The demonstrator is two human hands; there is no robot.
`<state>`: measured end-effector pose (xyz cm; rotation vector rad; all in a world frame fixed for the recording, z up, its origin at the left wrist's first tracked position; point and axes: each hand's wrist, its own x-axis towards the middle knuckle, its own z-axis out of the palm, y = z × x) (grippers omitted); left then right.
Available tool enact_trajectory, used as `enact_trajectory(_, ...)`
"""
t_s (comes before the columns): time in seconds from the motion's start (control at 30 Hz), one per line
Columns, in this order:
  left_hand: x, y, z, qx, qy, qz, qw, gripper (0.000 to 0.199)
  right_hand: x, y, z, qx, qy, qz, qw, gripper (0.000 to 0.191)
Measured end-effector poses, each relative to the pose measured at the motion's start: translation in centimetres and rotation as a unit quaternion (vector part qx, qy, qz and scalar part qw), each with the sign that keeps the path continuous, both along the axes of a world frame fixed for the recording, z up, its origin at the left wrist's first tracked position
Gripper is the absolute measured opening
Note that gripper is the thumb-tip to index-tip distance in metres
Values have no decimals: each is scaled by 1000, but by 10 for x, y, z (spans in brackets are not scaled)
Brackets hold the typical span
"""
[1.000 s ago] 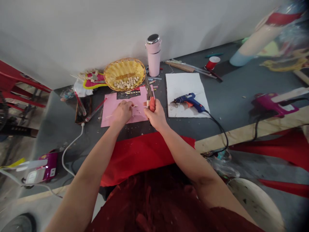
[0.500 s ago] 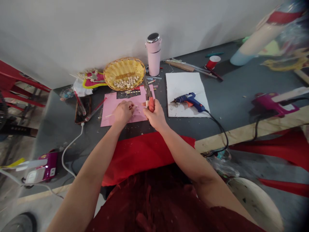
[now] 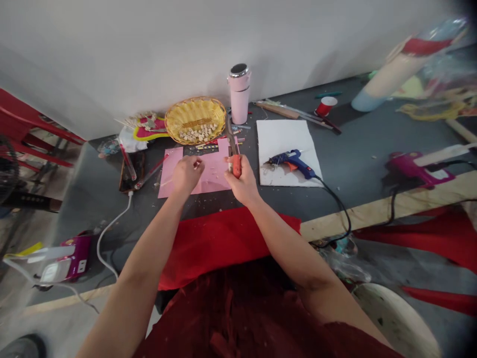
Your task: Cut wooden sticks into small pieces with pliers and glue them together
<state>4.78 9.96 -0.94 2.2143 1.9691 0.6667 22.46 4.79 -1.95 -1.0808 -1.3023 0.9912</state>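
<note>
My right hand point(image 3: 244, 181) is wrapped round a pair of red-handled shears point(image 3: 236, 166), their dark metal blades pointing away from me toward the bottle. To its left, my left hand point(image 3: 187, 175) hovers over a pink sheet point(image 3: 206, 179) with its fingers curled and thumb drawn in. Whatever may be between those fingertips is too small to make out. A few tiny pale pieces point(image 3: 214, 175) lie on the pink sheet between the hands. Just beyond, a yellow wicker basket point(image 3: 196, 112) holds many small pale cubes point(image 3: 199, 133).
A blue glue gun point(image 3: 292, 161) rests on a white board point(image 3: 286, 132) at right, its cord running over the table edge. A pink bottle point(image 3: 239, 97) stands behind. A phone point(image 3: 131, 171) with a cable lies at left. Red cloth point(image 3: 219, 238) hangs at the front edge.
My left hand has lifted slightly and moved a little left, away from the small pieces. My right hand still grips the shears. The whole view has shifted slightly downward.
</note>
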Motion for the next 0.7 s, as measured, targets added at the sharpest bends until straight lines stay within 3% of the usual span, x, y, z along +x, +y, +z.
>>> enact_trajectory(0.17, -15, -6, 46, 130, -183, 9, 975, 24, 0, -8, 6, 88, -64, 56, 992, 45)
enact_trajectory(0.33, -21, -9, 81, 139, -302, -29, 943, 21, -3, -12, 7, 169, -202, 65, 962, 55)
enact_trajectory(0.47, -22, -9, 88, 113, -321, -57, 938, 20, -5, -14, 6, 184, -275, 57, 942, 57)
enact_trajectory(0.7, -18, -5, 86, 72, -328, -101, 936, 20, -6, -15, 7, 179, -299, 44, 936, 50)
